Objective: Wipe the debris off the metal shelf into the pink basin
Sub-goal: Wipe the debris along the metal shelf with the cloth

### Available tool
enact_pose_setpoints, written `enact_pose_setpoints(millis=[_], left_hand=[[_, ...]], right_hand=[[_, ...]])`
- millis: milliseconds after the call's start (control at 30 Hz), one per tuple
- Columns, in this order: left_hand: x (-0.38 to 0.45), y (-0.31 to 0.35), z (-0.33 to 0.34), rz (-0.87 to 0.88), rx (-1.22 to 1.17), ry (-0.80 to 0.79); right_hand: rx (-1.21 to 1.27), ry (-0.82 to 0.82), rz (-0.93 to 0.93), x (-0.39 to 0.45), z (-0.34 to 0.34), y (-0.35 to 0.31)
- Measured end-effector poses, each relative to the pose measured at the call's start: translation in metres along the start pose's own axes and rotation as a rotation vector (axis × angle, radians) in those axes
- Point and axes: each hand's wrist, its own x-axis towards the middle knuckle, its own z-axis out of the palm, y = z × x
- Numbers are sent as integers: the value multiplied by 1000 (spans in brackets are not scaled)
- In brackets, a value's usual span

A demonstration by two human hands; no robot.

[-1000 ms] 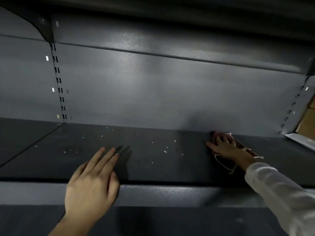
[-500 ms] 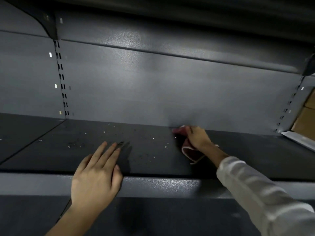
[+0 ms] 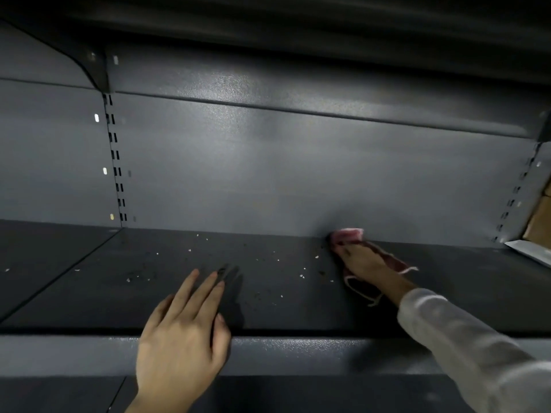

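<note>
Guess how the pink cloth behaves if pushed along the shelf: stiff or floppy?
Probably floppy: the cloth bunches against the back wall and lies crumpled under the right hand. Likely light, with a loose frayed string trailing at its edge. It should slide easily on the smooth shelf, though it may fold over and skip crumbs.

The dark metal shelf (image 3: 447,293) carries pale debris (image 3: 268,263) at its centre. A pink cloth (image 3: 369,257) lies at 3 o'clock.

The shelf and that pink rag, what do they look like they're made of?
Shelf: likely painted sheet metal, dark grey with a fine pebbled matte finish that catches dull glare on its front lip.
Pink rag: soft woven cloth, seemingly; it bunches under the right hand and shows frayed pale edging.
</note>
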Motion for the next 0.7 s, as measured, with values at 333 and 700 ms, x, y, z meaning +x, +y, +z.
enact_pose_setpoints(millis=[333, 700], left_hand=[[0, 1, -6, -11, 70, -47], [-12, -113, -43, -91, 228, -84]], right_hand=[[296, 43, -392, -57, 17, -125], [622, 365, 98, -82, -43, -19]])
